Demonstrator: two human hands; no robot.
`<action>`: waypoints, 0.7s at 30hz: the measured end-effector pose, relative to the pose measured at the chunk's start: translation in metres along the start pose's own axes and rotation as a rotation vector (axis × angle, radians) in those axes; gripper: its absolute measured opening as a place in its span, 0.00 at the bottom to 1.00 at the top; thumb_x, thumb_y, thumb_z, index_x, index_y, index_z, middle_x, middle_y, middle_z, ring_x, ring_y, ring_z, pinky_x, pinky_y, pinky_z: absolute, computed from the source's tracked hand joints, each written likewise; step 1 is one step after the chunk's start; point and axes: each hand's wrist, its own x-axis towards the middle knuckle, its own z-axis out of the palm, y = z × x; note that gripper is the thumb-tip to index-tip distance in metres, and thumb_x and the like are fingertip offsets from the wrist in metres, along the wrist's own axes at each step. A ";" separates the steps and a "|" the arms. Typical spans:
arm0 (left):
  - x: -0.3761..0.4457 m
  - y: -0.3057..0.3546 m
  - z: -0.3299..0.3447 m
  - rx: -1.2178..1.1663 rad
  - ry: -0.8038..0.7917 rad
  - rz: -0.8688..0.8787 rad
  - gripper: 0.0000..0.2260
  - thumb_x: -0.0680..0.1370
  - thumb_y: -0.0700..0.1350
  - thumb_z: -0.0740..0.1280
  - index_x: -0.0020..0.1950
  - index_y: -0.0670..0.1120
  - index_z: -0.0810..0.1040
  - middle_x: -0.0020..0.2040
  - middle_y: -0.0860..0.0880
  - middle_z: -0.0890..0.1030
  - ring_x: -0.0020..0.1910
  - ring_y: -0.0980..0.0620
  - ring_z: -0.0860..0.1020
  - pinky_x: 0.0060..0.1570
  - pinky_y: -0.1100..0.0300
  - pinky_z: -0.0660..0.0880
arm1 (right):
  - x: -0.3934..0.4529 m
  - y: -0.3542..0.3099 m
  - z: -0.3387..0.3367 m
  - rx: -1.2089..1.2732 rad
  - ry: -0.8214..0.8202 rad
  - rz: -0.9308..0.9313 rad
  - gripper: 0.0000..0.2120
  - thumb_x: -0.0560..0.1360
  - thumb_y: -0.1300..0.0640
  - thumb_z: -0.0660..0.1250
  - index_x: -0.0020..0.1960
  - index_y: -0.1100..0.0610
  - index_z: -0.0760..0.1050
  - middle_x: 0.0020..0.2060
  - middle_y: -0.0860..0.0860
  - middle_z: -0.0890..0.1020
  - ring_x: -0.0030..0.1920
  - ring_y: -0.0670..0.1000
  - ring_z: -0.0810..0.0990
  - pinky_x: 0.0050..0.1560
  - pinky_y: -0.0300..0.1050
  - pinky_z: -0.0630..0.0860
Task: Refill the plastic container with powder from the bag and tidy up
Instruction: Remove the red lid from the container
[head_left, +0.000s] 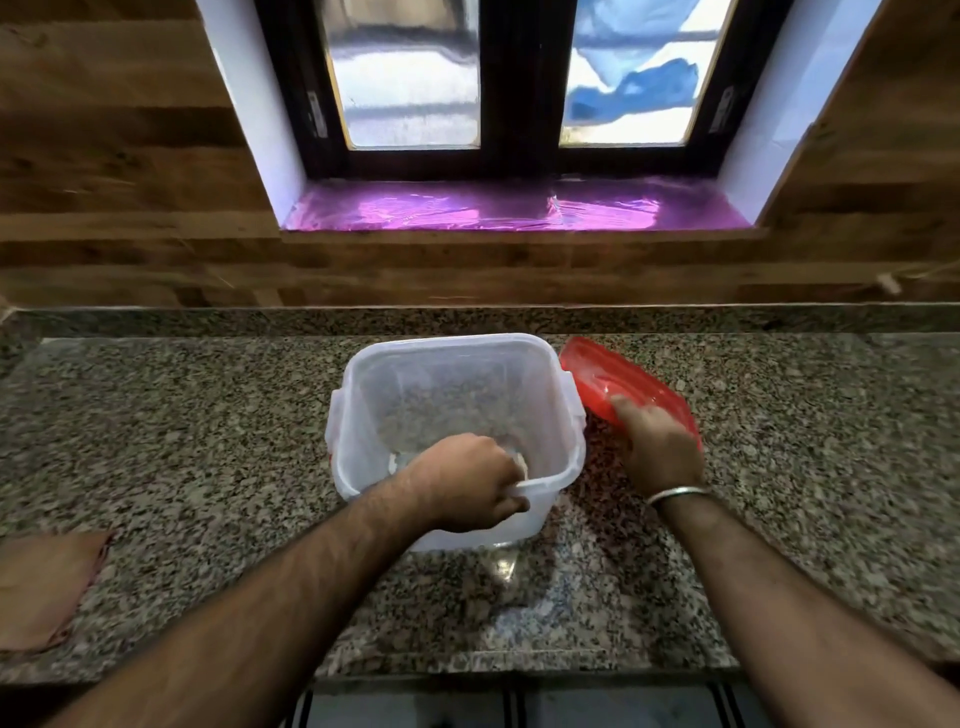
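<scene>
Gripping the near rim of the clear plastic container (457, 410), the left hand (470, 483) is curled tight, its fingers hooked over the edge into the open tub and the thumb pressed on the outer wall. The right hand (657, 449), just to the right of the tub, holds the red lid (613, 382) by its near edge, fingers folded around it and the lid tilted above the granite bench (208, 441). Well to the left of the left hand, a pinkish-brown bag (47, 587) lies flat at the bench's near edge.
</scene>
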 end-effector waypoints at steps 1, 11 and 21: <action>0.000 0.000 0.000 0.007 -0.007 0.006 0.16 0.84 0.57 0.66 0.48 0.45 0.82 0.48 0.43 0.86 0.52 0.38 0.84 0.44 0.51 0.73 | -0.011 0.005 0.009 0.003 -0.050 -0.004 0.28 0.70 0.67 0.74 0.67 0.48 0.77 0.37 0.55 0.83 0.35 0.59 0.82 0.33 0.51 0.78; 0.000 -0.002 0.001 -0.036 -0.005 0.009 0.17 0.83 0.57 0.66 0.46 0.46 0.82 0.45 0.44 0.85 0.48 0.39 0.83 0.46 0.49 0.77 | -0.066 0.015 0.047 -0.128 -0.695 -0.043 0.16 0.76 0.40 0.67 0.59 0.47 0.79 0.60 0.45 0.83 0.60 0.56 0.80 0.53 0.50 0.76; -0.006 -0.010 0.003 -0.102 0.109 0.030 0.28 0.78 0.73 0.62 0.44 0.48 0.82 0.38 0.54 0.81 0.41 0.49 0.82 0.41 0.54 0.78 | 0.017 -0.035 -0.011 0.442 -0.142 0.364 0.25 0.81 0.40 0.56 0.44 0.57 0.81 0.34 0.53 0.83 0.38 0.57 0.81 0.37 0.49 0.73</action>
